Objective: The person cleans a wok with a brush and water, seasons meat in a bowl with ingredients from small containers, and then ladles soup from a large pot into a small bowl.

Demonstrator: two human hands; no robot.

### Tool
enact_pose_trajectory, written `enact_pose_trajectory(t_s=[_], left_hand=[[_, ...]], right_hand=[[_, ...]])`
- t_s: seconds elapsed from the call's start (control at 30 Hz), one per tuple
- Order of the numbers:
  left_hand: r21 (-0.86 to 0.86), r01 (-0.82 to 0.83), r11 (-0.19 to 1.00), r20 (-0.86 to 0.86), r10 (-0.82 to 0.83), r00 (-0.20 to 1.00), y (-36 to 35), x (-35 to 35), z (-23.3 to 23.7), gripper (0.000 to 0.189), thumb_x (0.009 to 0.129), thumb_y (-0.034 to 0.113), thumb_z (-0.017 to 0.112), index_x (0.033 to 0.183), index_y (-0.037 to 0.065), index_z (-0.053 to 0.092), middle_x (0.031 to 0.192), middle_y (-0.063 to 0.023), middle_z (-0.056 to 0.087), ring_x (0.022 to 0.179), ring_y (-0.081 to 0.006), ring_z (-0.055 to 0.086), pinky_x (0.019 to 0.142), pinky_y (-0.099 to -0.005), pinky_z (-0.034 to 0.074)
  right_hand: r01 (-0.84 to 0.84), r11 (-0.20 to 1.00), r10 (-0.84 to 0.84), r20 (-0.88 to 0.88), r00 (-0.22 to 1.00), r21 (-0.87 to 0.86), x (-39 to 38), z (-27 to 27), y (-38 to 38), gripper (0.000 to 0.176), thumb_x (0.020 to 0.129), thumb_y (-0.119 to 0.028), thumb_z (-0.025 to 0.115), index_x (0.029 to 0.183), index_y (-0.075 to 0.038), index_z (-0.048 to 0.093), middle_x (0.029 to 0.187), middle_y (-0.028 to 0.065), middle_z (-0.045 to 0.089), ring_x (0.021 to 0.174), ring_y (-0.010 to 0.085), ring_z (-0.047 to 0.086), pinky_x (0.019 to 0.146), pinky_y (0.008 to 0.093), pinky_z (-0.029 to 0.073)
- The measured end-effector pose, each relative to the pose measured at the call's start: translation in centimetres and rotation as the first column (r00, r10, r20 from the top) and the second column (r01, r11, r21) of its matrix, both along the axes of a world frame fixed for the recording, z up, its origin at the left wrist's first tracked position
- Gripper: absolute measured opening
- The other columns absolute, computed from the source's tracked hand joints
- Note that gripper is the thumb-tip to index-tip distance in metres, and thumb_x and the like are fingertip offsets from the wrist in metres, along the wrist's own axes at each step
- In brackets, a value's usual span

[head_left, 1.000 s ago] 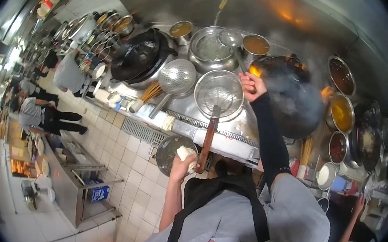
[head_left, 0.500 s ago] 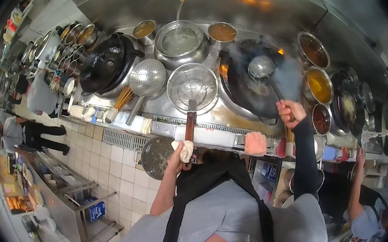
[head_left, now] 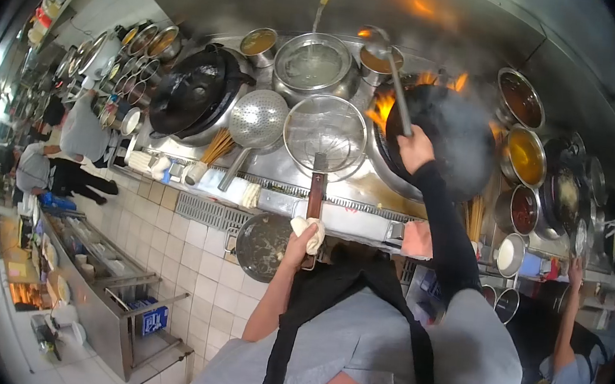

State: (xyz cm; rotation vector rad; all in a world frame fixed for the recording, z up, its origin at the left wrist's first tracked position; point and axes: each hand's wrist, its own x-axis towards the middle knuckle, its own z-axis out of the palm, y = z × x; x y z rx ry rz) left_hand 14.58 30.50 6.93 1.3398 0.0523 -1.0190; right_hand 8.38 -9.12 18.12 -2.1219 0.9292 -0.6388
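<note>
my right fingers are curled closed around the end of the ladle, its long shaft running up and away from me, over the flames at the near-left edge of the smoking wok. the ladle's bowl is up beside the metal tin of brownish liquid; whether it touches the rim i can't tell. i'd judge the ladle stiff and sturdy, light enough for one hand but heavy toward the bowl, so it would want to tip if held loosely. the smooth metal could turn slick with oil or steam, and the bowl end is likely hot, so the far end of the handle, where i have it, seems the right place to grip. my left fingers are closed on a bunched white cloth, soft and easily squashed, in front of the wooden handle of the wire strainer. i can't tell if they grip that handle through the cloth. the strainer's round head lies over the metal desk, between the perforated scoop and the wok.
</note>
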Motion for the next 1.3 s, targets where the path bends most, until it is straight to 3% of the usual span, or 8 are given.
enact_pose_trajectory(t_s=[0.23,0.27,0.37,0.43,1.0,1.17,1.23,1.3], left_hand=[[-0.014,0.093,0.996,-0.059,-0.094,0.994,1.9,-0.9,-1.9,0.045,0.101,0.042,0.066,0.124,0.003,0.065,0.102,-0.0030,0.071,0.085,-0.0118,0.067,0.072,-0.0261,0.053],[-0.013,0.072,0.997,-0.122,-0.073,0.990,2.2,-1.1,-2.0,0.046,0.101,0.042,0.067,0.125,0.003,0.064,0.104,-0.0032,0.071,0.086,-0.0122,0.068,0.073,-0.0267,0.054],[0.031,-0.054,0.998,-0.129,0.057,0.990,3.2,-1.2,-0.8,0.046,0.101,0.041,0.068,0.127,0.004,0.063,0.108,-0.0036,0.071,0.089,-0.0128,0.069,0.075,-0.0285,0.055],[0.063,-0.165,0.984,-0.054,0.168,0.984,4.4,-0.6,-0.8,0.040,0.102,0.038,0.067,0.125,0.004,0.063,0.108,-0.0057,0.072,0.092,-0.0151,0.071,0.078,-0.0315,0.057],[-0.517,0.011,0.856,-0.328,-0.210,0.921,-6.8,1.2,5.3,0.059,0.112,0.041,0.040,0.145,-0.007,0.044,0.145,-0.0261,0.055,0.132,-0.0366,0.059,0.098,-0.0370,0.058],[-0.544,0.272,0.794,-0.278,-0.476,0.835,-16.8,-5.1,9.9,0.062,0.110,0.054,0.035,0.145,0.005,0.050,0.147,-0.0221,0.055,0.133,-0.0394,0.056,0.105,-0.0531,0.050],[-0.547,0.301,0.781,-0.284,-0.511,0.811,-19.8,-7.0,10.4,0.062,0.110,0.057,0.033,0.143,0.008,0.052,0.146,-0.0194,0.057,0.130,-0.0385,0.058,0.104,-0.0549,0.049],[-0.543,0.300,0.784,-0.322,-0.524,0.788,-21.9,-8.8,10.6,0.060,0.110,0.056,0.033,0.141,0.008,0.054,0.143,-0.0173,0.059,0.125,-0.0362,0.061,0.102,-0.0551,0.050]], right_hand=[[-0.083,0.980,0.038,-0.241,0.970,-0.182,18.3,-6.3,0.7,0.026,0.087,-0.022,0.065,0.086,0.003,0.071,0.086,0.0285,0.072,0.087,0.0418,0.073,0.077,0.0496,0.057],[-0.146,0.972,0.179,-0.176,0.968,0.182,20.2,-6.9,0.1,0.025,0.090,-0.021,0.064,0.092,0.004,0.068,0.083,0.0234,0.070,0.080,0.0365,0.071,0.070,0.0460,0.056],[-0.309,0.193,0.166,0.279,0.946,0.931,23.9,-8.2,-2.1,0.026,0.097,-0.015,0.061,0.109,0.007,0.060,0.075,0.0094,0.061,0.062,0.0200,0.062,0.053,0.0338,0.049],[-0.504,-0.532,-0.368,0.350,0.861,0.680,21.4,-4.6,-1.7,0.028,0.100,-0.012,0.060,0.116,0.009,0.053,0.072,0.0016,0.051,0.055,0.0085,0.052,0.044,0.0238,0.039],[-0.317,-0.072,-0.345,0.275,0.897,0.946,-13.0,10.3,-4.4,0.010,0.100,-0.009,0.058,0.098,0.000,0.058,0.076,0.0000,0.051,0.052,0.0029,0.042,0.041,0.0227,0.031],[0.107,0.453,-0.164,-0.035,0.986,0.885,-16.5,7.8,-0.3,0.014,0.092,-0.011,0.064,0.088,0.002,0.061,0.074,0.0070,0.060,0.053,0.0121,0.054,0.042,0.0324,0.040],[0.147,0.929,-0.071,-0.226,0.972,0.341,-17.2,-0.3,1.3,0.026,0.086,-0.011,0.063,0.097,0.012,0.064,0.079,0.0221,0.070,0.074,0.0323,0.073,0.058,0.0435,0.055],[0.171,0.805,-0.156,-0.075,0.985,0.568,-17.4,-1.2,6.4,0.034,0.088,-0.013,0.061,0.112,0.011,0.059,0.097,0.0306,0.071,0.092,0.0432,0.072,0.084,0.0482,0.056]])
